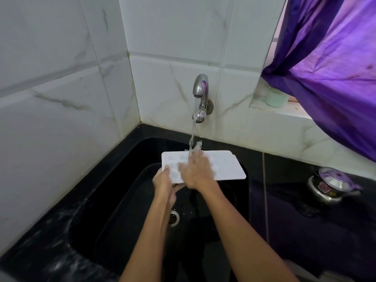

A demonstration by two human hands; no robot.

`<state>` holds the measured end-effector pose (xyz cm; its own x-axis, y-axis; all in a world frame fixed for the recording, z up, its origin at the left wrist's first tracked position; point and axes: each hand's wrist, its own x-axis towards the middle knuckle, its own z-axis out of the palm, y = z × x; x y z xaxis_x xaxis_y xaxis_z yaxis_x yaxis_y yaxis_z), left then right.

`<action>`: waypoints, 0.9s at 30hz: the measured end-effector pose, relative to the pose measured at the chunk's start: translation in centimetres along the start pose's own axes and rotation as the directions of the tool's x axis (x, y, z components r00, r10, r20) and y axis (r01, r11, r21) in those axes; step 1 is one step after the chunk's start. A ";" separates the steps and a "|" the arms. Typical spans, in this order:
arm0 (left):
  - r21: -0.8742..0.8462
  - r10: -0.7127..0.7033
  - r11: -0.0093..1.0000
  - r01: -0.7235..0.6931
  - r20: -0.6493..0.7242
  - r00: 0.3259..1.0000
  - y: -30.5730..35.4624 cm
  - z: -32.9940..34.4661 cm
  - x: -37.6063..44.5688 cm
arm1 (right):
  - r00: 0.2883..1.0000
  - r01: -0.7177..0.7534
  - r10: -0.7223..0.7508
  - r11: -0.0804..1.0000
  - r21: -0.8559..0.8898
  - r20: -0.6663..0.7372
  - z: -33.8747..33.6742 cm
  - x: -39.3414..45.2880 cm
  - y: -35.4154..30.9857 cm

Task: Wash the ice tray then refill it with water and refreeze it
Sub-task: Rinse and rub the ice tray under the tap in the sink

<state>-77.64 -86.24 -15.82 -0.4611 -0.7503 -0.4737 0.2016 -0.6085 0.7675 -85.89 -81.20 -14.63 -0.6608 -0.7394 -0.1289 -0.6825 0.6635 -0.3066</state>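
Ice tray (221, 166), a flat white rectangular plastic piece with rounded corners and a small notch at its far right corner, is held level over the black sink basin (114, 200), just under the running stream of water (192, 135) from the wall-mounted steel tap (201, 92). Its top looks pale and faintly textured; the compartments are too washed out by blur and water for me to make out. The left hand (163, 185) grips the near left corner, thumb on top and fingers curled underneath. The right hand (196, 173) lies flat on the tray's upper face with fingers spread and fairly straight, blurred, holding nothing, the water landing right at its fingertips. The tray's right end reaches out past the hands toward the basin's right wall, close to it but seemingly not touching. The far edge sits near the back wall of the basin, below the white marbled wall tiles (175, 82). Beneath the tray the basin drops away deep, with the steel drain (174, 217) well below between the forearms. To the right, on the black counter (295, 231), a steel pressure cooker (330, 185) stands well apart, and a purple curtain (333, 58) hangs over the ledge where a pale green cup (276, 97) sits.
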 end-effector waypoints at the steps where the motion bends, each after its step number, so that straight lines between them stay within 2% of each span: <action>1: 0.001 0.006 1.000 -0.006 -0.016 1.000 0.0 0.1 0.0 | 0.995 0.100 -0.100 0.995 -0.023 0.010 0.5 -0.4 -0.9; 3: -0.016 0.007 1.000 -0.007 -0.037 0.999 -0.1 -0.2 0.1 | 0.979 0.205 -0.204 0.975 -0.090 0.020 1.1 -0.5 -1.3; 5: -0.025 0.017 1.000 -0.018 -0.035 0.999 0.2 -1.0 0.3 | 0.984 0.179 -0.179 0.978 -0.110 0.012 0.8 -0.3 0.2; 7: -0.011 0.042 0.999 -0.042 -0.051 0.998 0.5 -2.2 0.7 | 0.999 0.028 -0.027 0.996 -0.079 0.018 0.1 -0.1 2.9; 9: 0.010 0.056 0.998 -0.056 -0.060 0.997 0.5 -2.9 1.0 | 0.982 -0.176 0.180 0.981 -0.082 0.054 -0.5 -0.4 4.9; 11: 0.032 0.049 0.998 -0.047 -0.054 0.997 -0.2 -2.4 0.9 | 0.963 -0.260 0.264 0.963 -0.072 0.053 -0.2 -0.7 4.5; 12: 0.038 0.041 0.999 -0.039 -0.044 0.998 -0.7 -1.9 0.8 | 0.971 -0.236 0.237 0.971 -0.045 0.039 0.2 -0.8 3.4; 14: 0.036 0.023 0.999 -0.022 -0.023 0.999 -1.7 -0.8 0.6 | 0.998 -0.067 0.067 0.997 -0.023 0.015 1.4 -1.0 0.7; 16: 0.014 0.018 1.000 -0.018 -0.014 1.000 -2.2 -0.2 0.7 | 0.993 0.115 -0.114 0.992 -0.058 0.012 2.3 -1.2 -0.7; 17: 0.004 0.018 1.000 -0.018 -0.015 1.000 -2.1 -0.2 0.8 | 0.988 0.152 -0.151 0.986 -0.075 0.013 2.3 -1.1 -0.6; 19: 0.005 0.029 1.000 -0.029 -0.029 0.999 -1.7 -0.9 1.1 | 0.994 0.110 -0.109 0.990 -0.085 0.018 1.7 -0.4 1.1; 22: 0.008 0.037 0.999 -0.037 -0.048 0.998 -1.3 -2.1 1.5 | 0.988 -0.143 0.146 0.988 -0.058 0.056 0.8 0.2 4.3; 24: 0.013 0.019 1.000 -0.019 -0.057 0.998 -1.6 -1.9 1.6 | 0.968 -0.239 0.243 0.968 -0.075 0.054 0.9 0.1 4.4; 25: 0.012 0.010 1.000 -0.009 -0.058 0.998 -1.8 -1.6 1.6 | 0.975 -0.217 0.220 0.974 -0.070 0.040 1.2 -0.1 3.5; 27: 0.013 0.007 1.000 -0.006 -0.053 0.999 -2.2 -0.7 1.5 | 1.000 -0.022 0.023 0.999 -0.034 0.018 2.0 -0.7 1.3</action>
<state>-78.15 -86.18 -18.57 -0.4130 -0.7673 -0.4906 0.1932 -0.6003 0.7761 -85.65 -80.07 -16.82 -0.6705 -0.7260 -0.1526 -0.6780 0.6832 -0.2714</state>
